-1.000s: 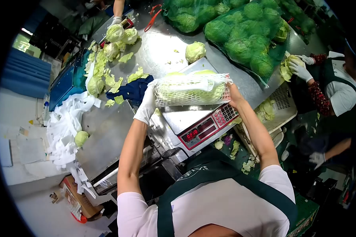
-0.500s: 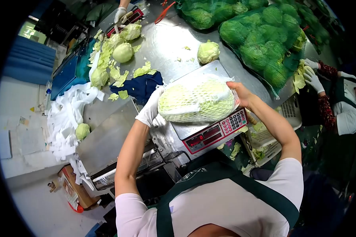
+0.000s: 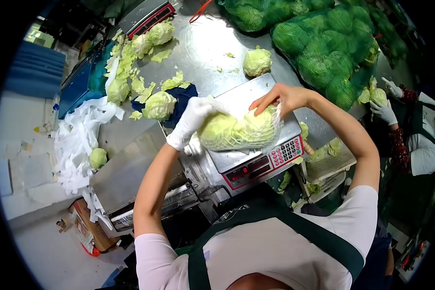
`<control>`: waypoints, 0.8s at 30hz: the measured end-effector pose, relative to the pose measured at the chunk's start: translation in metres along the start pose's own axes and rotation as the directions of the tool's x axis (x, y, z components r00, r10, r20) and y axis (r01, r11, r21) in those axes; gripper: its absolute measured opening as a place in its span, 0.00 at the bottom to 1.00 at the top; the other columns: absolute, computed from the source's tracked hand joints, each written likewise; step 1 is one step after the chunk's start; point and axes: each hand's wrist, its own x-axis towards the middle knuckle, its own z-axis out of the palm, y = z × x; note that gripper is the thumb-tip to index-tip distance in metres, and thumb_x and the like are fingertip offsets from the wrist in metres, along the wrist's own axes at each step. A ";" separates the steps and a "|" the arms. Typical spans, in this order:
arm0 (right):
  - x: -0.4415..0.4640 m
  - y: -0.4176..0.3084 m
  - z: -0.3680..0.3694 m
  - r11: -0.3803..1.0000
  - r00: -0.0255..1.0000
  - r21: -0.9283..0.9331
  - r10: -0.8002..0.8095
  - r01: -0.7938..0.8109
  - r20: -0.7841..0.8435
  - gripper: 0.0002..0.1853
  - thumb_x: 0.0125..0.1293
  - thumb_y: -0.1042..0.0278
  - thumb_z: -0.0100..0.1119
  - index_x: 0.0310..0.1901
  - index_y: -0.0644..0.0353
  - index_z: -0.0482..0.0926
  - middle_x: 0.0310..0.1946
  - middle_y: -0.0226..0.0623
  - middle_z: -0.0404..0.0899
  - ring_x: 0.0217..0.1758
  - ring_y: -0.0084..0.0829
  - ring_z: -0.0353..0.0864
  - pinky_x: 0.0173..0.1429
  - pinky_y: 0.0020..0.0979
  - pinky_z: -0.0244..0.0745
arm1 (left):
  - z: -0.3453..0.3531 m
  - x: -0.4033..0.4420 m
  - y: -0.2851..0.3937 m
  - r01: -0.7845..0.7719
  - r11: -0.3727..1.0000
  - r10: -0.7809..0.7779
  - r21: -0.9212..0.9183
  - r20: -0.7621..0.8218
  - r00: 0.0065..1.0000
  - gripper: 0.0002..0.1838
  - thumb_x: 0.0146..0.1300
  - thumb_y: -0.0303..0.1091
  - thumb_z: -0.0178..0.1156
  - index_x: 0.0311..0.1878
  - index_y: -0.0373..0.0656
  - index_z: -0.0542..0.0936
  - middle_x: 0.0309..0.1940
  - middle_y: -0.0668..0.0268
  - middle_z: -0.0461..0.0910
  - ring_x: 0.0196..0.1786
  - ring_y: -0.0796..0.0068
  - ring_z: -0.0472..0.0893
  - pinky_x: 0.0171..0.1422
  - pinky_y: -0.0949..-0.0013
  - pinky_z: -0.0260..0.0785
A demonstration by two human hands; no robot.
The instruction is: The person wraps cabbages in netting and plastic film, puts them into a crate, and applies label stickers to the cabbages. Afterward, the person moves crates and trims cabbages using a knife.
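Observation:
Two pale green cabbages sit side by side in a white net bag, held just over or on the steel plate of a digital scale; contact with the plate is hard to tell. My left hand, in a white glove, grips the bag's left end with curled fingers. At the other end, my bare right hand grasps the netting from above, its fingers bent over the right cabbage. A loose cabbage rests on dark blue cloth left of the scale. Behind the scale stands another cabbage.
Green mesh sacks of cabbages fill the back right. Loose leaves and a second scale lie at back left, white strips hang at left. A crate stands right; a co-worker's gloved hand holds leaves beyond.
My right hand has moved from the bag's right side to over its top, and the bag has bunched up. A cabbage now lies on the blue cloth. The gloved hand at the far scale has gone.

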 end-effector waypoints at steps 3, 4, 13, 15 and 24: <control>0.002 -0.030 0.012 0.854 0.989 -0.520 0.043 0.036 0.138 0.24 0.38 0.86 0.57 0.41 0.55 0.83 0.56 0.31 0.73 0.49 0.29 0.78 0.43 0.28 0.75 | 0.009 -0.004 0.001 -0.321 0.787 0.238 0.526 0.220 0.946 0.14 0.47 0.30 0.47 0.30 0.36 0.82 0.31 0.60 0.82 0.36 0.70 0.80 0.44 0.71 0.71; 0.001 -0.032 0.013 0.817 0.986 -0.576 0.068 0.032 0.151 0.23 0.36 0.86 0.58 0.38 0.53 0.84 0.54 0.30 0.75 0.44 0.31 0.78 0.41 0.30 0.73 | 0.008 -0.008 0.000 -0.254 0.902 0.205 0.348 0.172 0.964 0.14 0.46 0.29 0.48 0.31 0.36 0.82 0.31 0.60 0.82 0.36 0.69 0.80 0.45 0.70 0.71; -0.025 -0.045 0.057 0.112 0.977 -0.978 -0.145 0.174 0.157 0.07 0.48 0.73 0.55 0.28 0.52 0.83 0.51 0.25 0.76 0.45 0.35 0.74 0.41 0.31 0.73 | -0.014 -0.038 0.000 -0.044 0.964 0.033 -0.263 -0.048 0.998 0.28 0.38 0.26 0.56 0.49 0.41 0.79 0.61 0.61 0.66 0.63 0.68 0.65 0.65 0.66 0.57; -0.030 -0.035 0.059 0.110 0.955 -0.982 -0.272 0.152 0.117 0.06 0.46 0.69 0.59 0.28 0.54 0.82 0.53 0.27 0.74 0.46 0.36 0.73 0.44 0.33 0.73 | -0.030 -0.040 -0.006 -0.002 0.995 -0.011 -0.104 -0.120 0.993 0.36 0.43 0.32 0.62 0.61 0.42 0.68 0.63 0.61 0.62 0.64 0.68 0.63 0.66 0.67 0.56; -0.025 0.044 0.096 0.926 0.738 -0.160 0.159 -0.342 -0.656 0.52 0.43 0.43 0.69 0.65 0.62 0.54 0.57 0.58 0.66 0.58 0.48 0.69 0.61 0.39 0.65 | 0.005 -0.057 0.002 0.549 0.821 -0.543 -0.156 0.081 0.836 0.27 0.54 0.44 0.65 0.53 0.39 0.73 0.41 0.68 0.79 0.38 0.78 0.79 0.41 0.75 0.73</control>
